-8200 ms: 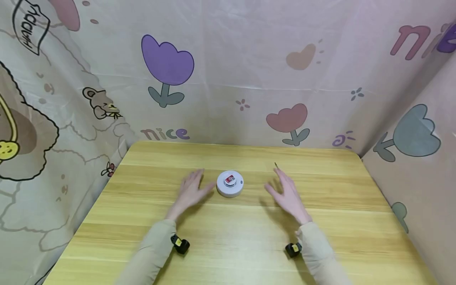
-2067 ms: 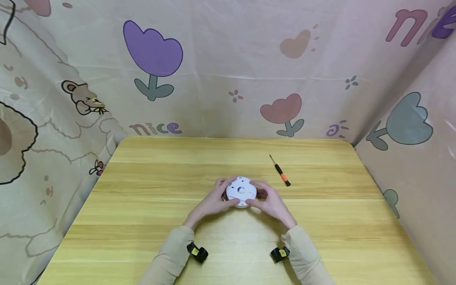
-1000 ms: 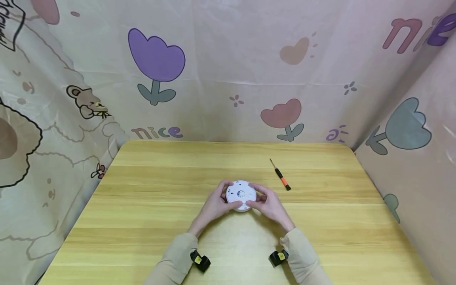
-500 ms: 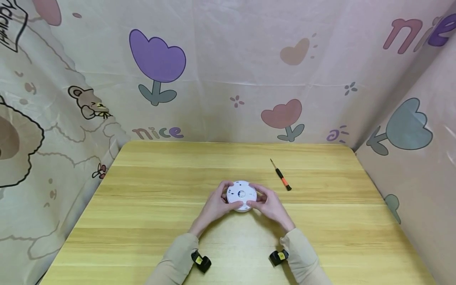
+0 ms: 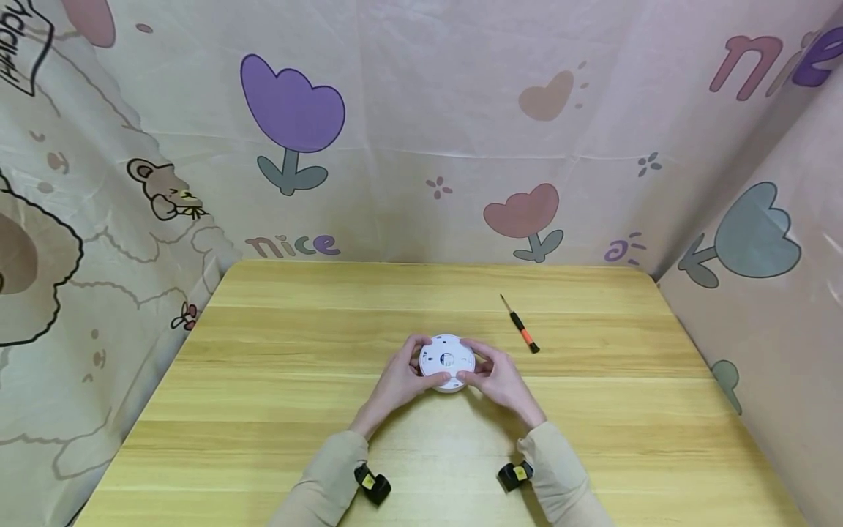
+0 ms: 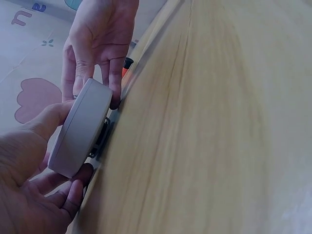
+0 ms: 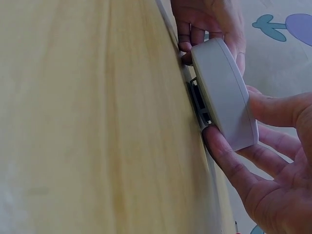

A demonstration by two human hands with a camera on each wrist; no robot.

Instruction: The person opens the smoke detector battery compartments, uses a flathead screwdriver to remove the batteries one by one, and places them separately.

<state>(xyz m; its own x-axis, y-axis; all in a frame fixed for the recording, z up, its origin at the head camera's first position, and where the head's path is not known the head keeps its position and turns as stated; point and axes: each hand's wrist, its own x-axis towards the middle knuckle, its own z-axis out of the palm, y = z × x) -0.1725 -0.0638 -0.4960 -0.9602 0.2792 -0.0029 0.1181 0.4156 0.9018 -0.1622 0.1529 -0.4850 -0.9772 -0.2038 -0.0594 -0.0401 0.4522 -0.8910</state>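
A round white smoke detector point(image 5: 448, 366) is held between both hands with its flat, slotted back plate facing up. My left hand point(image 5: 397, 378) grips its left edge, thumb on top near the front rim and fingers round the side. On the opposite edge my right hand point(image 5: 503, 380) holds it the same way, the two thumbs close together. Both wrist views show the detector's pale side wall point(image 6: 80, 129) and, beneath it, the dark vented sensor part point(image 7: 199, 103) facing down, close over the table. Fingertips reach under the rim in the right wrist view.
On the wooden table point(image 5: 296, 351), a small screwdriver point(image 5: 520, 323) with a black and orange handle lies right of and beyond the detector. A printed curtain point(image 5: 408, 110) hangs behind the table and along both sides.
Earliest, the detector lay sensor side up with the hands apart, the right one by the screwdriver. Since then it was turned over and gripped by both hands. Over the last second almost nothing moves.
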